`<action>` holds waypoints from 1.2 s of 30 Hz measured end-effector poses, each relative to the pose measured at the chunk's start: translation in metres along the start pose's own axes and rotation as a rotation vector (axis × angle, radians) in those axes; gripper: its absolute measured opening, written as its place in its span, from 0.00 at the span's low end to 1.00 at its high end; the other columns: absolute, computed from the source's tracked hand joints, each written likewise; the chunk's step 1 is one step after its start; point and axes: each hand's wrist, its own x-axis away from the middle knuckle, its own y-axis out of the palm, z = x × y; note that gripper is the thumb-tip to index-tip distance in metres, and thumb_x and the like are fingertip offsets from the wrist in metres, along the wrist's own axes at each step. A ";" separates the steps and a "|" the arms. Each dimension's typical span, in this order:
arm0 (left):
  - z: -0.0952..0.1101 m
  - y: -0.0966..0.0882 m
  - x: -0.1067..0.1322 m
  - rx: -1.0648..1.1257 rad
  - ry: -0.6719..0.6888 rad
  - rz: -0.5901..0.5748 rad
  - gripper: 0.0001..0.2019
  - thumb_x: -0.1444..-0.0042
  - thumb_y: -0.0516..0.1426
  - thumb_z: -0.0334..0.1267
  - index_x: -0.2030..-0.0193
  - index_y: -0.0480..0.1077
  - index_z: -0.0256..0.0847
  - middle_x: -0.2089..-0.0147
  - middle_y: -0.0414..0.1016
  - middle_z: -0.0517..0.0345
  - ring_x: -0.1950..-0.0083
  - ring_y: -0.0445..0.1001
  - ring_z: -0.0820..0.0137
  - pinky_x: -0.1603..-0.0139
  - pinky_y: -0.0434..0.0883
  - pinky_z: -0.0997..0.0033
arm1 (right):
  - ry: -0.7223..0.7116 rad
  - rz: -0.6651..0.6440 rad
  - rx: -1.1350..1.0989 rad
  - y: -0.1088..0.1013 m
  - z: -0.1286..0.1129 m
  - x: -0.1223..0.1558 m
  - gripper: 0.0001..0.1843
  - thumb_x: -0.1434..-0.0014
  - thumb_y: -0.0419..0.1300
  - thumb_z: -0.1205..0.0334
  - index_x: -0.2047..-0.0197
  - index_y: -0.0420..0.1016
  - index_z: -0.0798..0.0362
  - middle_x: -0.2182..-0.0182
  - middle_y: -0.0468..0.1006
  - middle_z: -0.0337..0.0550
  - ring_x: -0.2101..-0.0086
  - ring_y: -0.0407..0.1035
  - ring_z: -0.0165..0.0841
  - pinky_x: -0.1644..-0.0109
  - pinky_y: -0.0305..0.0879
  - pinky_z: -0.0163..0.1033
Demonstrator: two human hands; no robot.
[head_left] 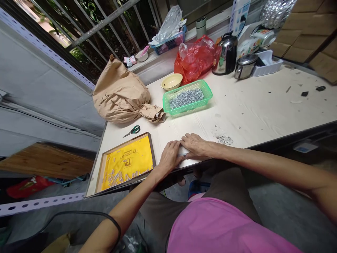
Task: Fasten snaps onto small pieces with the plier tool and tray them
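Note:
Both my hands rest side by side near the front edge of the pale table (263,105). My left hand (170,156) lies palm down, fingers bent over a small grey flat thing (183,154) that I cannot name. My right hand (195,144) lies flat beside it, fingers stretched toward the left and touching the same spot. A wooden tray (126,162) with a yellow sheet and several small metal pieces sits just left of my left hand. A green basket (187,96) full of small metal pieces stands farther back.
Green-handled scissors (133,130) lie behind the tray, and a tied brown paper sack (121,95) sits at the back left. A yellow bowl (171,81), red plastic bag (195,58), kettle (226,52) and steel pot (244,66) line the back. Metal debris (223,139) lies right of my hands.

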 end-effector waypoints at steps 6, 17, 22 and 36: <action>-0.001 -0.010 -0.023 -0.120 0.044 -0.187 0.32 0.50 0.62 0.47 0.40 0.59 0.39 0.49 0.68 0.47 0.47 0.65 0.57 0.48 0.67 0.58 | 0.136 -0.051 0.037 -0.008 0.002 0.012 0.30 0.50 0.65 0.49 0.51 0.70 0.61 0.53 0.71 0.56 0.53 0.63 0.46 0.54 0.60 0.44; 0.009 -0.011 -0.023 -0.067 -0.019 -0.185 0.09 0.43 0.57 0.42 0.59 0.71 0.42 0.60 0.70 0.54 0.54 0.67 0.64 0.57 0.66 0.67 | 0.098 -0.068 -0.050 0.009 -0.001 0.009 0.10 0.37 0.53 0.62 0.58 0.73 0.58 0.60 0.74 0.52 0.59 0.67 0.40 0.59 0.57 0.40; 0.012 -0.013 -0.022 -0.123 -0.013 -0.200 0.07 0.42 0.55 0.41 0.61 0.71 0.41 0.61 0.71 0.53 0.54 0.67 0.63 0.58 0.68 0.67 | 0.088 -0.045 -0.037 0.017 -0.001 0.012 0.10 0.37 0.51 0.66 0.60 0.73 0.57 0.63 0.74 0.50 0.60 0.67 0.38 0.59 0.57 0.40; 0.055 0.051 0.029 0.120 0.068 0.171 0.24 0.39 0.51 0.47 0.39 0.59 0.39 0.36 0.62 0.44 0.32 0.54 0.56 0.35 0.55 0.46 | 0.081 0.124 0.005 0.016 0.043 -0.011 0.10 0.37 0.54 0.59 0.60 0.74 0.55 0.59 0.73 0.49 0.58 0.64 0.37 0.57 0.53 0.38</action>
